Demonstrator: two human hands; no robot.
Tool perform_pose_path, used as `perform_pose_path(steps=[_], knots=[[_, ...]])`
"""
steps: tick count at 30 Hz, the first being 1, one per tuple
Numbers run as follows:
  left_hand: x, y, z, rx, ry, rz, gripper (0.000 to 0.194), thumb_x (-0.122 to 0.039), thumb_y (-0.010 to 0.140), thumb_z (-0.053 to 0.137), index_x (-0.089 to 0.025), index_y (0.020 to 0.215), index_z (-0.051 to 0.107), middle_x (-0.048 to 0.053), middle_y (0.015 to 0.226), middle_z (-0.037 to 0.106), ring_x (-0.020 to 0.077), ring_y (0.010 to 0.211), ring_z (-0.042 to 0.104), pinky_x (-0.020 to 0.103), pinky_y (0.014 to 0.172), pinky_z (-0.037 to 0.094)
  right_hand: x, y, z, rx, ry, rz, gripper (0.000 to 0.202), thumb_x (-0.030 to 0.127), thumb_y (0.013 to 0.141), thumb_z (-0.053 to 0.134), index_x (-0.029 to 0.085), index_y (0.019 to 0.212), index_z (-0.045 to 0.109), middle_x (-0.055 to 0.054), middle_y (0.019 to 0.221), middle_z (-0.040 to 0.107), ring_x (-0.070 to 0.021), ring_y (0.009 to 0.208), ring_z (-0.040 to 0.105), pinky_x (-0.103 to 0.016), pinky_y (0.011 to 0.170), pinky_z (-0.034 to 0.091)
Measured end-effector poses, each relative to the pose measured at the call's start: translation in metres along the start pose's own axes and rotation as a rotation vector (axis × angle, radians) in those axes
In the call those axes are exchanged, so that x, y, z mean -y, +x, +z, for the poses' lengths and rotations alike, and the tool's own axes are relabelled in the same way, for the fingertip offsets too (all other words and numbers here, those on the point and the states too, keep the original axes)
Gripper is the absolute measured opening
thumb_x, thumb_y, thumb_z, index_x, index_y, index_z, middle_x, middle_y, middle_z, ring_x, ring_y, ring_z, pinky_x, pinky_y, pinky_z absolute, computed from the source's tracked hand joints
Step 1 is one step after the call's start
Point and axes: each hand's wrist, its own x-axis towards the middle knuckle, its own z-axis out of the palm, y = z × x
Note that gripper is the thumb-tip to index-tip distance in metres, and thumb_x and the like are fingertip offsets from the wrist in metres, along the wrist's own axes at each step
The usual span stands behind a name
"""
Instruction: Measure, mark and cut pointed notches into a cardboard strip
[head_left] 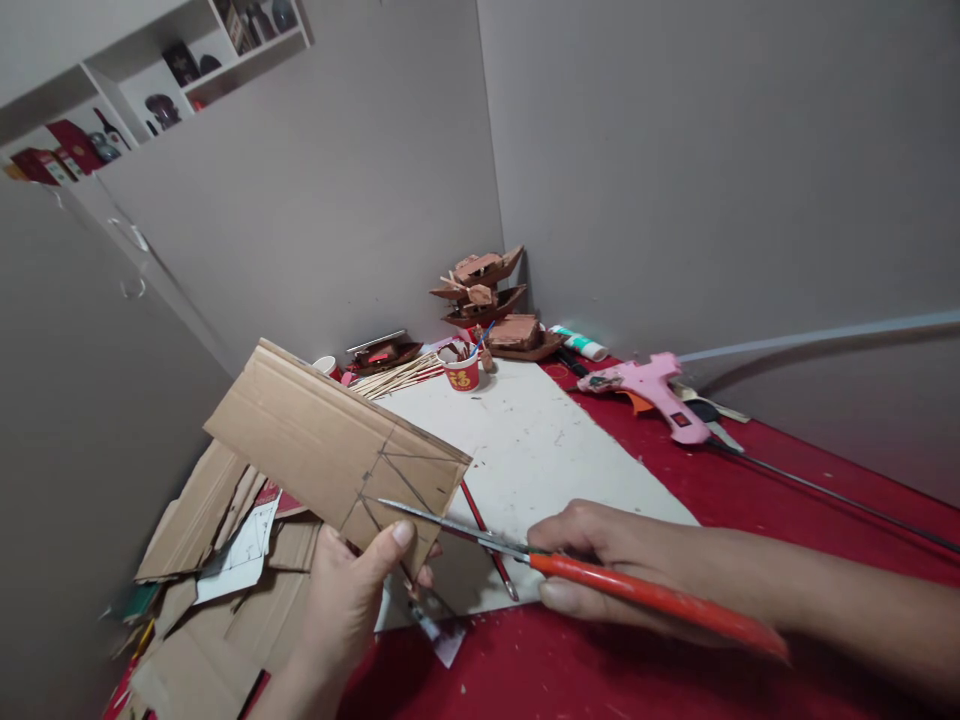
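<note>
Brown rectangular cardboard (322, 425), pinched by the left hand (352, 590), needs the right hand (622, 543), clasping red-handled metal scissors (600, 580) at four o'clock, to follow its dark lines (405, 482).

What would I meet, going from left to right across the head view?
Dark bottle up high → cardboard panel in the left hand → rightmost brown model boat → pink glue gun.

Cardboard (322, 440) matt, creased; scissor blades (472, 533) metal, handle (645, 586) glossy; glue gun (656, 388) plastic.
</note>
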Motion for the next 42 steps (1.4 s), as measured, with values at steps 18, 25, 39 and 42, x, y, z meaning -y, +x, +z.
perform_pose_path(steps=[18,25,39,42], knots=[[-0.003,0.007,-0.010,-0.147,-0.124,0.128,0.027,-0.034,0.064,0.090,-0.016,0.073,0.072,0.003,0.073,0.074,0.0152,0.064,0.066,0.025,0.062,0.053,-0.001,0.001,0.002,-0.045,-0.068,0.003,0.049,0.063,0.097,0.038,0.019,0.077,0.044,0.003,0.071,0.037,-0.0124,0.064,0.035,-0.025,0.056,0.031],[-0.001,0.005,-0.008,-0.099,-0.137,0.119,0.019,-0.030,0.070,0.087,-0.018,0.071,0.072,0.004,0.081,0.077,0.0164,0.071,0.069,0.024,0.066,0.053,0.000,-0.001,0.001,-0.024,-0.042,0.015,0.047,0.062,0.097,0.041,0.019,0.076,0.042,0.004,0.070,0.032,-0.0111,0.062,0.030,-0.024,0.053,0.028],[-0.013,0.010,-0.016,-0.210,-0.126,0.168,0.031,-0.039,0.062,0.090,-0.016,0.076,0.075,0.005,0.075,0.074,0.0165,0.069,0.067,0.023,0.062,0.052,-0.002,0.001,0.004,-0.021,0.108,0.023,0.044,0.056,0.091,0.058,0.018,0.073,0.045,0.006,0.067,0.032,-0.0096,0.060,0.029,-0.023,0.051,0.024],[-0.014,0.013,-0.018,-0.230,-0.135,0.189,0.032,-0.039,0.062,0.090,-0.017,0.079,0.076,0.004,0.077,0.075,0.0160,0.069,0.067,0.023,0.062,0.052,0.000,0.001,0.004,-0.017,0.093,-0.001,0.042,0.054,0.091,0.059,0.019,0.073,0.043,0.006,0.067,0.031,-0.0095,0.060,0.028,-0.023,0.050,0.023]])
